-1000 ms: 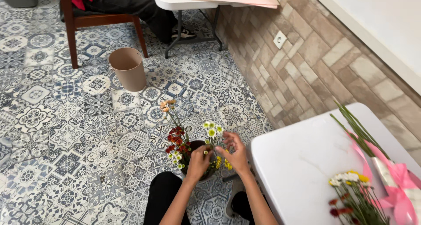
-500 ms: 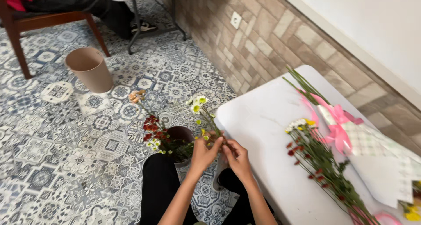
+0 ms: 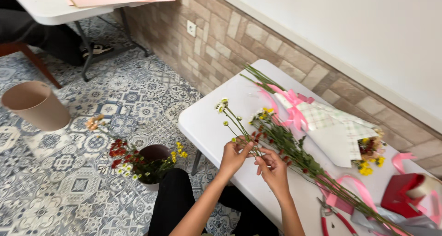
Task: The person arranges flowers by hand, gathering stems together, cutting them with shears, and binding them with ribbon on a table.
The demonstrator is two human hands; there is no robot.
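My left hand [image 3: 234, 157] is closed in a pinch on a thin green flower stem [image 3: 238, 125], thumb and fingertips gripping it near its lower part. The stem runs up toward 11 o'clock from that hand and ends in small white and yellow buds [image 3: 222, 106] over the white table [image 3: 207, 130]. My right hand [image 3: 272, 168] sits just beside the left, at its 4 o'clock, with the fingers curled in and the fingertips meeting at the same stem; the hold is light, and I cannot tell how much of the stem is enclosed. Both hands hover above the near edge of the table. At 3 o'clock from my right hand lies a loose bunch of long-stemmed flowers [image 3: 294, 153], stretched diagonally across the tabletop, blooms toward 11 o'clock and cut ends toward 4 o'clock. Beyond it, at 2 o'clock, lies a wrapped bouquet [image 3: 336, 130] in pale checked paper, tied with a pink ribbon [image 3: 290, 105]. Red-handled cutters [image 3: 329, 215] rest on the table at 4 o'clock, near the stem ends. A red tape dispenser [image 3: 405, 192] stands at the far right of the table. On the patterned floor at 9 o'clock from my left hand stands a dark pot [image 3: 154, 160] holding red, white and yellow flowers. A tan bucket [image 3: 34, 105] stands well apart at 10 o'clock.
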